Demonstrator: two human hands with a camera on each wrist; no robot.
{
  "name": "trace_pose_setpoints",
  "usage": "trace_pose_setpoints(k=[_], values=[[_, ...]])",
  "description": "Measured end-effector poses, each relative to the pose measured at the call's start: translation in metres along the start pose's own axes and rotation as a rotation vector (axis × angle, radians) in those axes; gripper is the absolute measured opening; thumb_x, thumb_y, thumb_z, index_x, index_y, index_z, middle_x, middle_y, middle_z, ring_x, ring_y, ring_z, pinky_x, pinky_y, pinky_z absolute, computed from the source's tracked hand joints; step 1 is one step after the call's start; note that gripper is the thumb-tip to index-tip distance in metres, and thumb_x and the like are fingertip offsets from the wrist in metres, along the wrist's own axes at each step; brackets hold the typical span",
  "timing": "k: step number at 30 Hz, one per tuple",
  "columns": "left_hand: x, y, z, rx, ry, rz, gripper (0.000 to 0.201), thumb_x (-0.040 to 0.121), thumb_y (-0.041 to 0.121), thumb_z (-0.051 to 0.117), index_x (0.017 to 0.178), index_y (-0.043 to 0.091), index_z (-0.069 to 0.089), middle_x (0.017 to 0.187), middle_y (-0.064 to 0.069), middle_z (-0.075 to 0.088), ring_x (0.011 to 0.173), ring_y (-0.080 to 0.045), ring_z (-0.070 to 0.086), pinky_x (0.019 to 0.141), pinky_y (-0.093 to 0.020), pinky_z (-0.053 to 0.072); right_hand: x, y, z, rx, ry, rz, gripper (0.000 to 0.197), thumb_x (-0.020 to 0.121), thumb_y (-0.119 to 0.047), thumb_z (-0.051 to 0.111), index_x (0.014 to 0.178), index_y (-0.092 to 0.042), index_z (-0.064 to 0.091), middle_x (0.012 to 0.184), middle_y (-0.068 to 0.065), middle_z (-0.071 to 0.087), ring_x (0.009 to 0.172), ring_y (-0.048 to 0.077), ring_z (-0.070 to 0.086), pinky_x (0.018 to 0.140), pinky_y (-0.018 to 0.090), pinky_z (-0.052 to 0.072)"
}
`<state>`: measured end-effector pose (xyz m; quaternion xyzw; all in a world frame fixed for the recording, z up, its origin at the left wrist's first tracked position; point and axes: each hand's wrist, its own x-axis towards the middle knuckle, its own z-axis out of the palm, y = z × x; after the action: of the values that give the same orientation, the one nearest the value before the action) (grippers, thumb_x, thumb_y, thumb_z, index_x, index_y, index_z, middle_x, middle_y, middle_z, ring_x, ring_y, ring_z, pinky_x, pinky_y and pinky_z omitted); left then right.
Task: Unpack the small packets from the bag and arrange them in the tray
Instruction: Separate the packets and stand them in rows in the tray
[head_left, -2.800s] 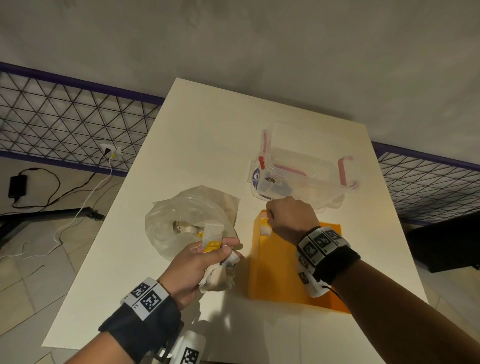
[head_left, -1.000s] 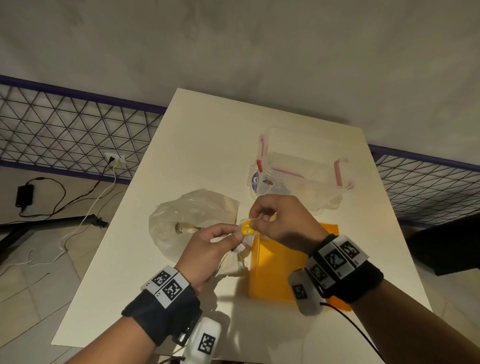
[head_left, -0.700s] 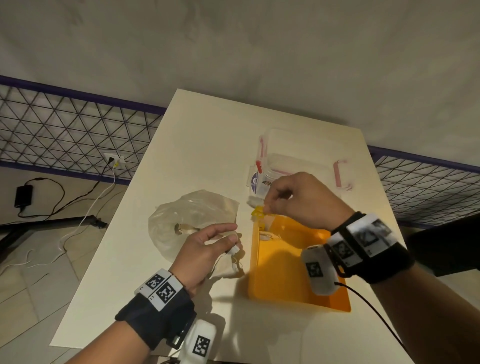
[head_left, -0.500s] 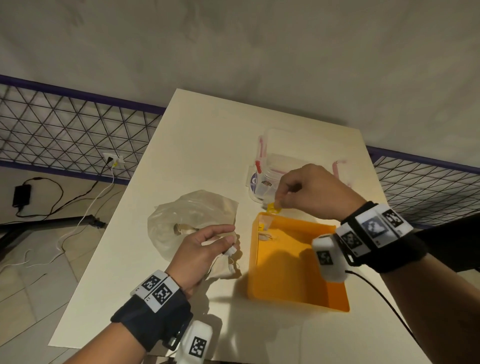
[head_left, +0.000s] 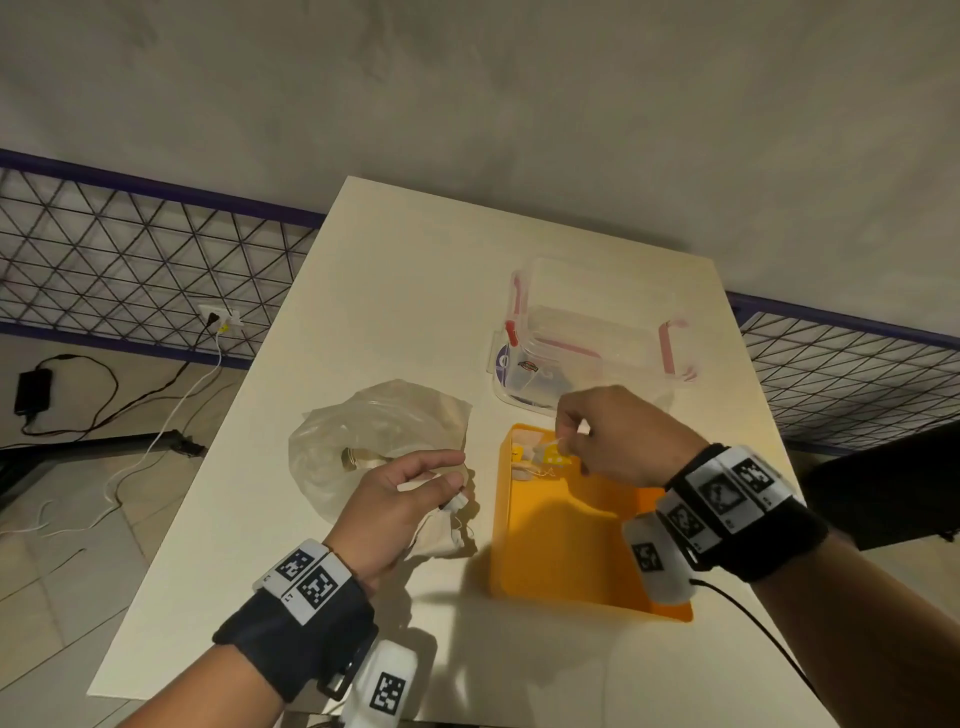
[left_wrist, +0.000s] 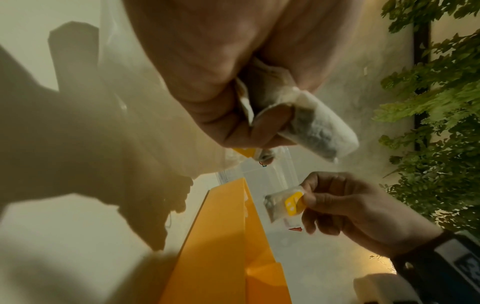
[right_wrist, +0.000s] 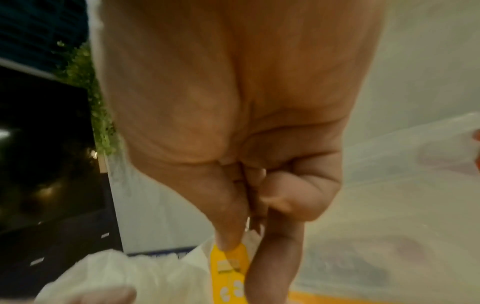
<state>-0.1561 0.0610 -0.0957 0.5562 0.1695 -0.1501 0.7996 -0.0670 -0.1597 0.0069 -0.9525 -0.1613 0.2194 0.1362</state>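
A small packet with a yellow label (head_left: 555, 456) is pinched between the thumb and fingertips of the right hand (head_left: 618, 436), held over the far end of the orange tray (head_left: 566, 566). Inside that far end, a few packets (head_left: 522, 460) are seen lying close together against the wall; their number cannot be told. A cluster of white packets (left_wrist: 309, 121) is gripped in the curled fingers of the left hand (head_left: 400, 506), which is held just left of the tray, at the near edge of the clear plastic bag (head_left: 363, 431). The bag is lying crumpled on the white tabletop (head_left: 405, 291), to the left of the tray, and something small is seen inside it. A clear lidded container with red clips (head_left: 597, 338) is set just beyond the tray. Black bands with printed markers are worn on both wrists.
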Motion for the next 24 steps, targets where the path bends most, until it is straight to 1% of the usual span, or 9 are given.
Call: trace_pose_setpoints(k=[2, 3, 7, 9, 11, 14, 18, 21, 24], values=[[-0.001, 0.0, -0.001, 0.003, 0.0, -0.001, 0.021, 0.084, 0.01, 0.072, 0.103, 0.018, 0.076, 0.097, -0.021, 0.074, 0.082, -0.026, 0.07, 0.083, -0.043, 0.054, -0.004, 0.004, 0.013, 0.022, -0.064, 0.006, 0.014, 0.093, -0.008, 0.051, 0.082, -0.012, 0.059, 0.082, -0.001, 0.067, 0.064, 0.01, 0.068, 0.06, 0.03, 0.051], [-0.001, 0.001, -0.001, 0.005, 0.0, 0.001, 0.021, 0.084, 0.01, 0.071, 0.104, 0.018, 0.076, 0.097, -0.022, 0.074, 0.082, -0.026, 0.07, 0.084, -0.043, 0.053, -0.006, 0.006, 0.019, 0.047, -0.103, 0.005, 0.013, 0.092, -0.009, 0.051, 0.081, -0.011, 0.057, 0.079, 0.0, 0.066, 0.063, 0.011, 0.068, 0.059, 0.029, 0.05], [-0.001, 0.0, -0.003, -0.015, 0.002, -0.014, 0.021, 0.085, 0.009, 0.071, 0.104, 0.017, 0.076, 0.098, -0.023, 0.072, 0.076, -0.026, 0.068, 0.079, -0.044, 0.053, -0.007, 0.013, 0.043, 0.078, -0.295, -0.012, 0.012, 0.09, -0.002, 0.053, 0.082, -0.008, 0.06, 0.075, -0.001, 0.066, 0.066, 0.011, 0.069, 0.056, 0.022, 0.049], [-0.001, -0.001, -0.003, 0.002, 0.005, -0.011, 0.021, 0.084, 0.011, 0.072, 0.103, 0.018, 0.076, 0.1, -0.023, 0.072, 0.079, -0.026, 0.069, 0.082, -0.047, 0.053, -0.003, 0.013, 0.051, 0.05, -0.346, -0.019, 0.012, 0.091, -0.005, 0.054, 0.084, -0.009, 0.064, 0.078, 0.004, 0.07, 0.067, 0.013, 0.072, 0.056, 0.019, 0.049], [-0.001, -0.002, -0.002, 0.012, 0.009, -0.009, 0.021, 0.084, 0.011, 0.072, 0.103, 0.018, 0.076, 0.1, -0.023, 0.073, 0.08, -0.026, 0.069, 0.084, -0.048, 0.053, 0.004, 0.014, 0.056, 0.059, -0.365, -0.017, 0.015, 0.09, -0.01, 0.058, 0.079, -0.014, 0.067, 0.078, 0.006, 0.072, 0.068, 0.014, 0.073, 0.057, 0.019, 0.048], [-0.002, -0.003, -0.001, 0.008, 0.009, -0.016, 0.021, 0.084, 0.01, 0.072, 0.104, 0.016, 0.076, 0.099, -0.022, 0.073, 0.077, -0.024, 0.069, 0.083, -0.046, 0.052, 0.02, 0.019, 0.061, 0.095, -0.3, 0.004, 0.021, 0.086, -0.018, 0.065, 0.066, -0.024, 0.067, 0.073, -0.002, 0.07, 0.064, 0.009, 0.067, 0.06, 0.021, 0.045], [-0.002, -0.002, -0.002, 0.007, 0.016, -0.009, 0.022, 0.084, 0.01, 0.072, 0.104, 0.015, 0.075, 0.099, -0.022, 0.073, 0.079, -0.024, 0.069, 0.084, -0.045, 0.052, 0.034, 0.025, 0.065, 0.04, -0.156, 0.018, 0.014, 0.084, -0.021, 0.066, 0.072, -0.02, 0.074, 0.071, -0.011, 0.066, 0.063, 0.003, 0.057, 0.062, 0.026, 0.045], [0.0, -0.003, -0.004, -0.008, 0.013, -0.017, 0.022, 0.084, 0.01, 0.072, 0.105, 0.016, 0.075, 0.098, -0.022, 0.072, 0.074, -0.024, 0.068, 0.078, -0.044, 0.052, 0.041, 0.025, 0.066, -0.046, -0.074, 0.012, 0.015, 0.084, -0.025, 0.061, 0.079, -0.022, 0.074, 0.085, -0.007, 0.072, 0.077, 0.013, 0.063, 0.069, 0.034, 0.053], [0.002, -0.004, -0.006, -0.019, 0.005, -0.028, 0.021, 0.084, 0.011, 0.072, 0.105, 0.017, 0.075, 0.096, -0.021, 0.07, 0.069, -0.023, 0.065, 0.074, -0.041, 0.049, 0.045, 0.024, 0.068, -0.104, 0.003, 0.021, 0.018, 0.085, -0.027, 0.055, 0.081, -0.024, 0.073, 0.086, -0.002, 0.071, 0.078, 0.019, 0.063, 0.07, 0.038, 0.055]])
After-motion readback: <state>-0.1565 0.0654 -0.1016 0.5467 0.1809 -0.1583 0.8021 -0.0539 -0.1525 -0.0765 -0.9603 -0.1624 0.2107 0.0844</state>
